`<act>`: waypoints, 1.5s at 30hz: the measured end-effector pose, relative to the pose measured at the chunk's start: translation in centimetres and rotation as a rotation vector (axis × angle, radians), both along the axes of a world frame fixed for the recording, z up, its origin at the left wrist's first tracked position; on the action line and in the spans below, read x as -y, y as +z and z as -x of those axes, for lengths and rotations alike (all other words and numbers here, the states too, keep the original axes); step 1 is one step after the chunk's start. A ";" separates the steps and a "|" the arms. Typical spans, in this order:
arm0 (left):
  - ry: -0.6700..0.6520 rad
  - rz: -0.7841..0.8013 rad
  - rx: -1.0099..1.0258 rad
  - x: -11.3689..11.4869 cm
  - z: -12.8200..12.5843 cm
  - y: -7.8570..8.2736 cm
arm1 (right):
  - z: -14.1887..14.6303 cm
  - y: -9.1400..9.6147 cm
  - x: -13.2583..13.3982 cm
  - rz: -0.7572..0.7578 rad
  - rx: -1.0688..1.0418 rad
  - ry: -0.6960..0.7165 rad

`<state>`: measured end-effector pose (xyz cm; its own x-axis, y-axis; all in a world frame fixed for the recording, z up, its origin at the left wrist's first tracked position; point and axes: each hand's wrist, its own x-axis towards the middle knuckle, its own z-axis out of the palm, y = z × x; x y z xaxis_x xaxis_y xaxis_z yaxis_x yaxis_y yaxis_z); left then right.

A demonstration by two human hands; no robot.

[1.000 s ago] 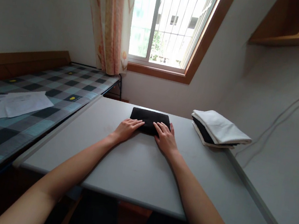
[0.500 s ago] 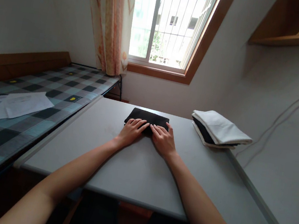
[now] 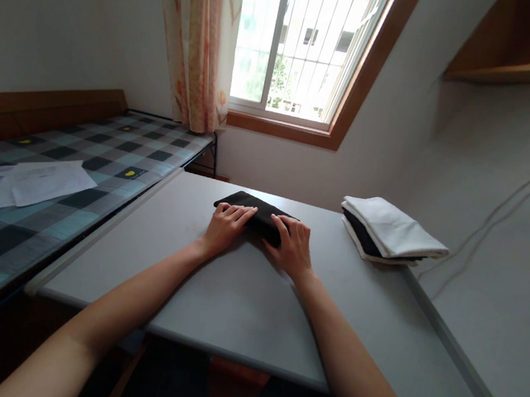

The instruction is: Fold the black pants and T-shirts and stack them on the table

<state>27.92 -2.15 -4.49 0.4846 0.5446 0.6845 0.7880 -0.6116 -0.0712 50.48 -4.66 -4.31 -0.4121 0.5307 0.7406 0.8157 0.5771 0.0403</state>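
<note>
A black folded cloth (image 3: pixel 265 217) lies skewed on the grey table (image 3: pixel 240 301), towards its far side. My left hand (image 3: pixel 225 226) rests on the cloth's left part, fingers over the top and thumb at the near edge. On its right part sits my right hand (image 3: pixel 293 248), fingers bent over the near edge. Both hands grip the cloth. The cloth's left corner points away to the left.
A stack of folded white and black cloths (image 3: pixel 390 229) sits at the table's far right. Left of the table stands a bed with a checked cover (image 3: pixel 100 167) and loose papers (image 3: pixel 44 175). A cable (image 3: pixel 502 207) runs down the right wall.
The black cloth has turned from square-on to skewed and shifted a little left. Both hands moved with it, from lying flat on top to gripping its near edge.
</note>
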 end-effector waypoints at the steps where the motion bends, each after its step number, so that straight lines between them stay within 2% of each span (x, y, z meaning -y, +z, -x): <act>1: -0.001 0.007 0.011 0.1 0.1 0.1 | -0.1 0.0 0.0 0.011 -0.025 -0.002; 6: -0.012 0.010 0.027 0.4 0.0 0.5 | -0.9 0.4 0.1 0.016 -0.076 0.044; 9: -0.068 0.010 0.010 0.2 0.3 0.7 | -1.2 0.8 0.1 -0.005 -0.078 0.026; 13: -0.185 0.062 -0.082 -0.7 1.7 1.0 | -1.9 1.0 -0.1 -0.018 -0.099 -0.002; 16: -0.182 0.086 -0.088 -1.4 3.2 1.2 | -2.7 1.0 -0.6 -0.034 -0.163 -0.032; 21: -0.131 0.025 0.102 -2.0 4.0 1.2 | -3.8 1.0 -1.5 -0.051 -0.269 -0.096; 27: -0.251 -0.021 0.378 -0.8 3.1 2.1 | -3.7 1.8 -1.5 -0.102 -0.438 -0.046; 33: -0.263 0.007 0.492 0.6 2.4 3.4 | -3.2 2.3 -1.2 -0.156 -0.544 -0.048; 37: -0.289 0.143 0.675 0.3 2.0 3.7 | -3.3 2.2 -1.3 -0.164 -0.537 -0.032; 41: -0.298 0.439 0.959 -0.5 1.8 3.9 | -3.4 2.2 -1.4 -0.135 -0.549 -0.039; 45: -0.299 0.666 1.120 -1.0 1.9 4.0 | -3.3 2.3 -1.3 -0.131 -0.545 -0.031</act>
